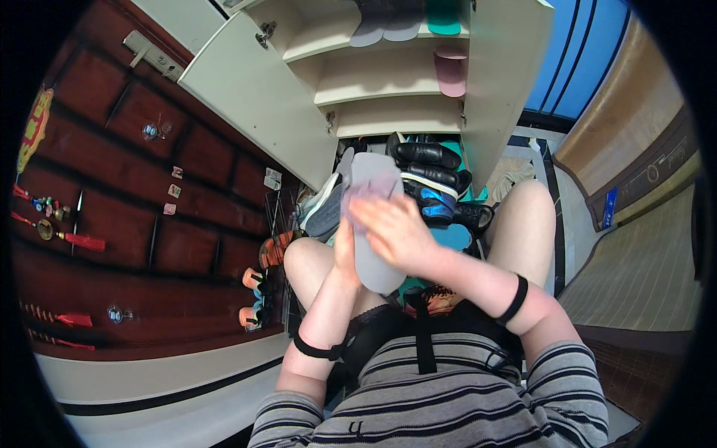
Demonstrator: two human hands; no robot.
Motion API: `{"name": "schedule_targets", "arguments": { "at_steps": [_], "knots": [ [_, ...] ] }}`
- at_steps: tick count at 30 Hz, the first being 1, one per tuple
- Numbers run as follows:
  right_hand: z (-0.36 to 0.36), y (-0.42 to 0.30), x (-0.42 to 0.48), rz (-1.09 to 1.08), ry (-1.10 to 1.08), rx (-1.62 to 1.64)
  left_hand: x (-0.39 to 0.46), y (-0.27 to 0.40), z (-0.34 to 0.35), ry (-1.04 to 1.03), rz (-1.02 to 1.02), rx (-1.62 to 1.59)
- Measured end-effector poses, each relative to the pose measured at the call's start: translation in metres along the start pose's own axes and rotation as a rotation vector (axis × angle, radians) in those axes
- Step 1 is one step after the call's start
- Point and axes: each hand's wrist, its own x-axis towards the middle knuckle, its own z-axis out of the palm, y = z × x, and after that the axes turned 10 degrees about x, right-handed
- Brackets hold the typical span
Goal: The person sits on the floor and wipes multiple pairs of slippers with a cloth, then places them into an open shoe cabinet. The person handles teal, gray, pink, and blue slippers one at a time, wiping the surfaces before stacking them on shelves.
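Observation:
My left hand (347, 246) holds a light grey slipper (381, 269) by its left side, upright above the open shoe cabinet's bottom. Across the upper part of the slipper lies my right hand (395, 227), its fingers pressing a blurred pinkish-purple cloth (367, 193) against it. Blur hides the cloth's edges. Just beyond the slipper is a pile of footwear, with black leather shoes (428, 154) and a blue and black shoe (437, 204). A grey-soled shoe (325, 213) leans left of the slipper. Orange lace-up shoes (440, 299) sit near my lap.
The cream cabinet's left door (263, 101) and right door (507, 73) stand open. Grey slippers (369, 25), a teal slipper (443, 17) and a pink slipper (451, 73) rest on its shelves. A dark red panelled door (129, 185) lies left; rolled mats (627, 106) stand right.

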Motion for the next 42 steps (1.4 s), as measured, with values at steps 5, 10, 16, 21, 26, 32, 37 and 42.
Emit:
{"name": "schedule_targets", "arguments": {
  "at_steps": [5, 10, 16, 21, 26, 32, 37, 42],
  "knots": [
    [-0.022, 0.042, 0.03, 0.14, 0.197, 0.075, -0.004, 0.002, 0.002, -0.131, -0.139, 0.058],
    [-0.034, 0.06, 0.03, 0.425, 0.345, 0.413, -0.013, 0.001, 0.004, -0.131, -0.216, 0.151],
    [-0.006, 0.04, 0.012, 0.664, 0.6, 1.028, -0.011, -0.004, 0.014, -0.008, -0.026, 0.221],
    [0.006, 0.038, -0.001, 0.754, 0.693, 1.318, -0.006, 0.004, 0.012, 0.114, 0.25, 0.976],
    [-0.019, 0.054, 0.001, 0.897, 0.643, 1.55, -0.027, 0.03, 0.015, 0.405, 0.579, 1.604],
    [-0.036, 0.045, -0.001, 1.121, 0.091, 1.838, -0.014, 0.024, -0.037, 0.006, -0.065, 0.129],
    [-0.022, 0.059, -0.01, 1.224, 0.237, 2.009, -0.01, 0.028, -0.01, 0.134, -0.059, -0.031],
    [-0.03, 0.019, -0.021, 1.171, -0.187, 1.636, 0.0, 0.029, -0.028, 0.203, -0.013, -0.068]
  ]
}}
